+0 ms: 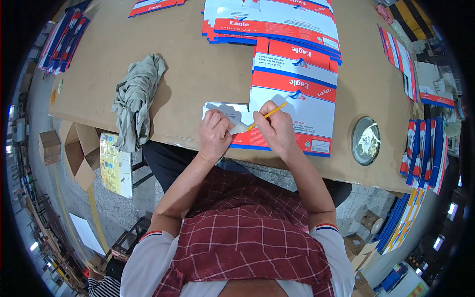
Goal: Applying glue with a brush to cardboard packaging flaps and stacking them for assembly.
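A flat printed carton sheet (292, 114) in red, white and blue lies at the table's near edge. Over it, my right hand (277, 131) is closed around a thin yellow stick (274, 111), like a pencil or brush handle. The stick's lower end points left, touching or nearly touching a small whitish piece (240, 128). Fingers curled, my left hand (216, 132) rests at the sheet's left flap (225, 107), against that whitish piece. Whether it pinches the piece or the flap, I cannot tell.
More flat cartons (292, 22) are stacked beyond the sheet. A crumpled grey cloth (138, 101) hangs at the table's near left edge. To the right sits a round silver dish (366, 141). Bundles of folded cartons (424, 151) stand at far right, others (64, 42) at far left.
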{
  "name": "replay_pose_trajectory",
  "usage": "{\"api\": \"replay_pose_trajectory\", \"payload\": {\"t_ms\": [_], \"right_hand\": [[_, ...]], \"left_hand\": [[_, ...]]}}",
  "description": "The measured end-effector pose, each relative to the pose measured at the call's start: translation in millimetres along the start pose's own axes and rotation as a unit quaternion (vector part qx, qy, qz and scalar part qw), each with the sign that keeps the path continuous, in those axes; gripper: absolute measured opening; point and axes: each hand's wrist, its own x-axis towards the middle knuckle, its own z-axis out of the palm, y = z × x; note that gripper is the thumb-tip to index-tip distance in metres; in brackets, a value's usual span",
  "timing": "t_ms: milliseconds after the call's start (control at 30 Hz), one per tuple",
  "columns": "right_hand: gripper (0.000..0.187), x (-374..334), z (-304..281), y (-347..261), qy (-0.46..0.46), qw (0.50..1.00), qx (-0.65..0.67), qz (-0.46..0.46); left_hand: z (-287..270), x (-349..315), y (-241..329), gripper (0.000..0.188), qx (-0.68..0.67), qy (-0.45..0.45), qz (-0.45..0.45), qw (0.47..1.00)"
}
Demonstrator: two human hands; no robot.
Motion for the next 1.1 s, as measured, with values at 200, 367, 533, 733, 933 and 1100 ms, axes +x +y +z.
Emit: {"api": "replay_pose_trajectory", "payload": {"t_ms": [200,367,533,733,933,1100], "right_hand": [[0.019,3,1,-4,0.011,0.999,0.029,0.012],[0.020,-2,0,-3,-0.001,1.000,0.026,0.011],[0.018,-2,1,-7,0.020,1.000,0.023,-0.002],[0.019,-7,-4,0,-0.003,1.000,-0.014,-0.004],[0.019,-1,3,22,0.047,0.996,0.065,0.024],[0.019,0,-5,19,0.068,0.974,0.188,0.109]], "left_hand": [[1,0,1,0.024,0.000,0.001,-0.004,1.000],[-1,1,2,0.025,-0.001,-0.001,-0.007,1.000],[1,0,1,0.025,0.000,0.000,-0.011,1.000],[0,0,2,0.026,-0.001,-0.004,-0.016,1.000],[1,0,2,0.026,-0.006,-0.002,-0.013,1.000],[2,0,1,0.025,-0.023,0.007,-0.016,1.000]]}}
